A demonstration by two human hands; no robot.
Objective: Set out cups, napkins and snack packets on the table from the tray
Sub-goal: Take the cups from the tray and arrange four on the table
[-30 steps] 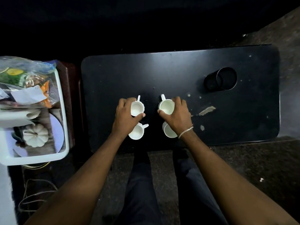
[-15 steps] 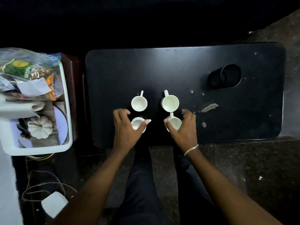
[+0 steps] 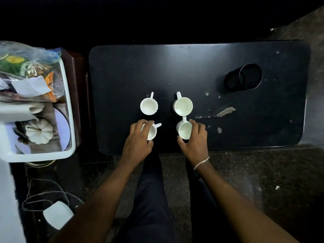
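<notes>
Cups (image 3: 149, 106) clustered; black holder (image 3: 243, 78) well apart.

- Table (image 3: 192, 67): black, w/ pale chipped spots at the right part.
- 4 cups: far-left cup (image 3: 149, 106), far-right cup (image 3: 183, 106), near-left cup (image 3: 152, 132), near-right cup (image 3: 184, 131), all white, plain, no pattern.
- Holder (image 3: 243, 78): black.
- Tray (image 3: 67, 95): white.
- Packets (image 3: 26, 71) in clear bag: green, yellow & orange print, w/ white paper label.
- Pumpkin (image 3: 40, 131): white, ribbed.
- Plate (image 3: 61, 127): pale lilac.
- Bracelet (image 3: 201, 162): silver chain.
- Trousers (image 3: 150, 199): dark.
- Floor (image 3: 263, 181): dark brown, speckled.
</notes>
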